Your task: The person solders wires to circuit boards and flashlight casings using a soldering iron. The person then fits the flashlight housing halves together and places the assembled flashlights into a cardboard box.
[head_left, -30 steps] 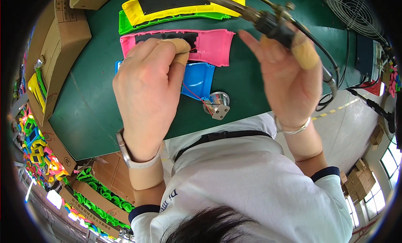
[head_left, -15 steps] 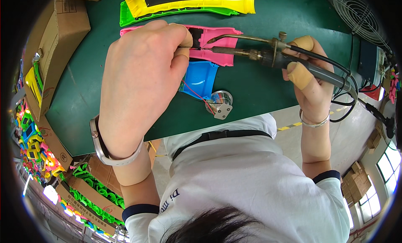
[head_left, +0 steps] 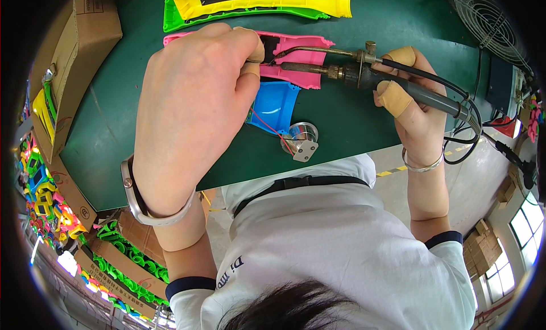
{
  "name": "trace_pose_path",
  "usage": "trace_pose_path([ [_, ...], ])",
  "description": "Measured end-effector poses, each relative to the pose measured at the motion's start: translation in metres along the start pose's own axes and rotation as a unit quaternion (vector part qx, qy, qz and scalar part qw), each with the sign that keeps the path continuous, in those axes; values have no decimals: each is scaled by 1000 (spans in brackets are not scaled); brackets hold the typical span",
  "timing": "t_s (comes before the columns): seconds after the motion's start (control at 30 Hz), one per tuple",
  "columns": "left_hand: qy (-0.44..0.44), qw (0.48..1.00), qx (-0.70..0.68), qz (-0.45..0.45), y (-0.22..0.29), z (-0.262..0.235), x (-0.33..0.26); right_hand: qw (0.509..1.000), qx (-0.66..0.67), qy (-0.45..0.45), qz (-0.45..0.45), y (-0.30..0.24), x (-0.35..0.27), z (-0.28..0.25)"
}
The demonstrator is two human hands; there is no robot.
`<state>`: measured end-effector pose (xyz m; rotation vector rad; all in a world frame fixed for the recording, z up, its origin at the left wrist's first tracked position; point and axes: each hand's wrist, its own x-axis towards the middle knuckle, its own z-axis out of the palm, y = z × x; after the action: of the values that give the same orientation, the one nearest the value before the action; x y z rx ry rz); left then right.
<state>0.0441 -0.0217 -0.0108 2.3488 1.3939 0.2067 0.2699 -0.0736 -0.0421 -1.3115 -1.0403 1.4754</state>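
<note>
My right hand (head_left: 420, 111), with tan tape on its thumb and a finger, is closed around the dark handle of a soldering iron (head_left: 409, 88). A thin curved metal tube is clamped along the iron. Its tip reaches over a pink plastic shell (head_left: 304, 78), close to my left fingertips. There my left hand (head_left: 190, 99) is bent into a pinch, also with taped fingertips; what lies between them is hidden. Just nearer, a blue plastic piece (head_left: 280, 105) rests on the table, partly behind my left hand. Red and dark wires run from beside it to a round silver metal part (head_left: 301, 141).
A yellow shell (head_left: 324, 3) overlaps a green one (head_left: 175, 21) at the far side of the green table (head_left: 364, 145). Cardboard boxes (head_left: 94, 51) stand at the left. A wire fan guard (head_left: 486, 23) and a dark box (head_left: 500, 82) with cables sit at the right.
My right hand has moved the soldering iron slightly left, bringing its tip and the tube's end closer to my left fingertips. My left hand keeps its pinch nearly in place.
</note>
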Motion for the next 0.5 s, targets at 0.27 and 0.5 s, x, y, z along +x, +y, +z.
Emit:
trace_pose_path([
  [0.27, -8, 1000, -1, -5, 1, -1, 0, 999, -23, 17, 15, -1, 0, 2],
  [0.5, -6, 1000, 9, -7, 2, 1, 1, 998, 39, 47, 21, 0, -6, 3],
])
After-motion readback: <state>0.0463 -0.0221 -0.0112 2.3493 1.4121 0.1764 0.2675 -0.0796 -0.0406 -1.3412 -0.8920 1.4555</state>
